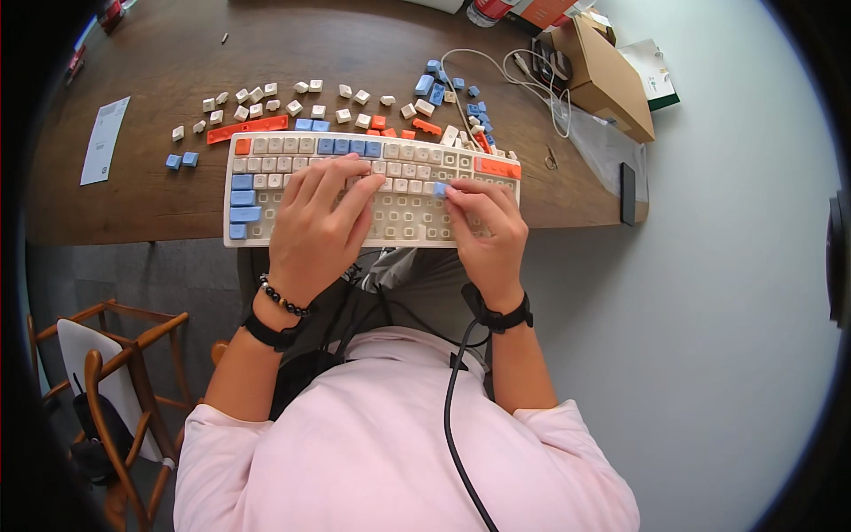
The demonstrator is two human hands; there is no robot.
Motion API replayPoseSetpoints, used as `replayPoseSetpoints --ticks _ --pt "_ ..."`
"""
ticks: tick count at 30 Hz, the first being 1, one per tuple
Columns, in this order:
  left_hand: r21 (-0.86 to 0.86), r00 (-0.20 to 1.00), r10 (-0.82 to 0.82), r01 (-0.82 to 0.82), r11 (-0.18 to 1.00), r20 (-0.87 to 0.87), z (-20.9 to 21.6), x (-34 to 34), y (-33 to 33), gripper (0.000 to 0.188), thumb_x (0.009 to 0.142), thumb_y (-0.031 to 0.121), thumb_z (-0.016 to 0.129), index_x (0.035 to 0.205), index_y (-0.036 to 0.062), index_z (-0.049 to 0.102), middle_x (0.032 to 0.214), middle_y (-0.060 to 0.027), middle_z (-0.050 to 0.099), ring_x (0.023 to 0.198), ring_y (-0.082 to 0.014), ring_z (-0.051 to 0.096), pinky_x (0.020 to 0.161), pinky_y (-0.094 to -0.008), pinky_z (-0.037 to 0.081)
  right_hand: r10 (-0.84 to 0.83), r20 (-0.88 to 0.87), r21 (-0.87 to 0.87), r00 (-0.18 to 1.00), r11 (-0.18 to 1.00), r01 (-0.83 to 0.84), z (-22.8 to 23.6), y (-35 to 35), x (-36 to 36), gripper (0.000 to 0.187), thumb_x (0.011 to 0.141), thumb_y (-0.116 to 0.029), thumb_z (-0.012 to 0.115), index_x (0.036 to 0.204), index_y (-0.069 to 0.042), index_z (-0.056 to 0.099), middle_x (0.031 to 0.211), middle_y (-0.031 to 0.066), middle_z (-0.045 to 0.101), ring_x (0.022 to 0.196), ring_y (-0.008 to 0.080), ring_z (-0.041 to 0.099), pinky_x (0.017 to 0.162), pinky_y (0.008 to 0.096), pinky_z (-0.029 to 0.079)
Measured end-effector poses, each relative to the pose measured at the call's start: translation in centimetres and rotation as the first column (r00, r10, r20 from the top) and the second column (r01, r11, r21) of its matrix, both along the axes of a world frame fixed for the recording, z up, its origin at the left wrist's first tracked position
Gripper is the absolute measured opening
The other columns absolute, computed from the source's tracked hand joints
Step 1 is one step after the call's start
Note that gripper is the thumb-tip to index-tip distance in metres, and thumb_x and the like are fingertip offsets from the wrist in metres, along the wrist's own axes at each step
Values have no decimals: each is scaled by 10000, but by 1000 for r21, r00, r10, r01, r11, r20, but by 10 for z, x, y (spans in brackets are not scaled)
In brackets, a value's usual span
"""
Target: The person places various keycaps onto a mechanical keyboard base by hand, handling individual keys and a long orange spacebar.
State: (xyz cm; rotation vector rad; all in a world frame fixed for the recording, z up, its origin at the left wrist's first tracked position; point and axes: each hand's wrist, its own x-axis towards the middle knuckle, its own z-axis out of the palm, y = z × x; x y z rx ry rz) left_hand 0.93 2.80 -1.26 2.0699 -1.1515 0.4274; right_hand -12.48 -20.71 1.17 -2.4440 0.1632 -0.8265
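The right hand (pixel 496 232) is clamping one blue keycap (pixel 441 189) between thumb and fingertips, holding it over the right half of the one keyboard (pixel 381 232), which is lying at the near edge of the desk (pixel 160 213). The left hand (pixel 312 229) is reaching across the keyboard's middle, its fingertips meeting the upper rows; whether they are gripping anything, I cannot tell. Four seated blue keycaps (pixel 245 214) are running down the keyboard's left edge, one orange corner keycap (pixel 243 146) is sitting above them, and four blue top-row keycaps (pixel 341 146) are standing together. Two loose blue keycaps (pixel 190 160) are lying to the left, near one long orange bar (pixel 248 129). Beyond, many white keycaps (pixel 256 94) are scattering too densely for a sure count. One cardboard box (pixel 603 80) is standing at the far right.
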Motion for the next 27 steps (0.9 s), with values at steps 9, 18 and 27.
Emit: replayPoseSetpoints --ticks 9,18,27 --pt "1 1000 -2 2 1000 15 -1 0 0 377 1012 27 853 1379 110 833 1405 -69 767 1383 -317 743 1167 -496 566 5 13 -101 1000 995 -4 15 -9 17 211 969 60 901 1159 -31 893 1183 86 888 1073 329 796 942 438 657" --pt "7 1000 -2 2 1000 13 3 -2 -1 377 1012 21 857 1377 115 836 1391 -64 772 1371 -315 751 1160 -494 566 54 -68 -210 996 975 -67 10 -12 18 229 962 54 870 1179 -14 897 1193 91 868 1093 333 796 936 463 662" --pt "24 1000 6 -7 1000 20 3 0 -3 390 1004 -9 857 1374 115 849 1368 -67 788 1383 -318 769 1153 -488 570 64 -116 -263 991 960 -93 13 -14 16 299 941 47 847 1230 -9 896 1286 104 845 1179 358 777 1029 486 658"
